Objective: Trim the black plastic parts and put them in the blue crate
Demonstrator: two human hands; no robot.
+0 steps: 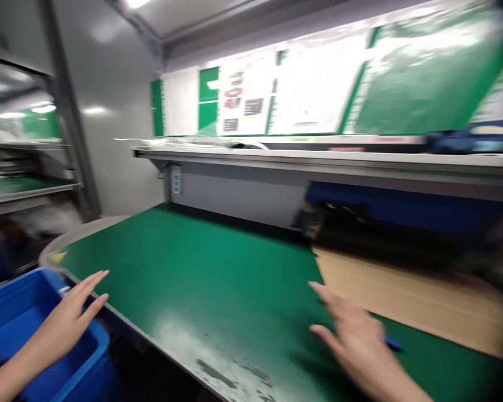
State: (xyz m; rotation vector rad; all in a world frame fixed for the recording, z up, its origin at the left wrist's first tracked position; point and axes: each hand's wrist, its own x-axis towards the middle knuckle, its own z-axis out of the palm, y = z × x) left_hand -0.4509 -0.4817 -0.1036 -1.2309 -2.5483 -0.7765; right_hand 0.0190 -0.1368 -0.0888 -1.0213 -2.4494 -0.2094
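My left hand [73, 310] is over the rim of a blue bin [96, 346] at the lower left, thumb apart from the stretched fingers, holding nothing. Dark items, too cut off to name, lie in the bin's lower left corner. Above the right part of the green worktop [201, 273] is my right hand [352, 335], slightly blurred, fingers outstretched and nothing in its grasp. A small blue object [393, 344] lies beside that hand, partly hidden by it. Close to the right hand is a sheet of brown cardboard [402, 296].
A shelf [318, 156] spans the back above the worktop, with papers [247, 103] on the wall behind. Under it at right sit a dark, blurred object [385, 234] and a blue panel [402, 206]. A socket [176, 180] is at the back left.
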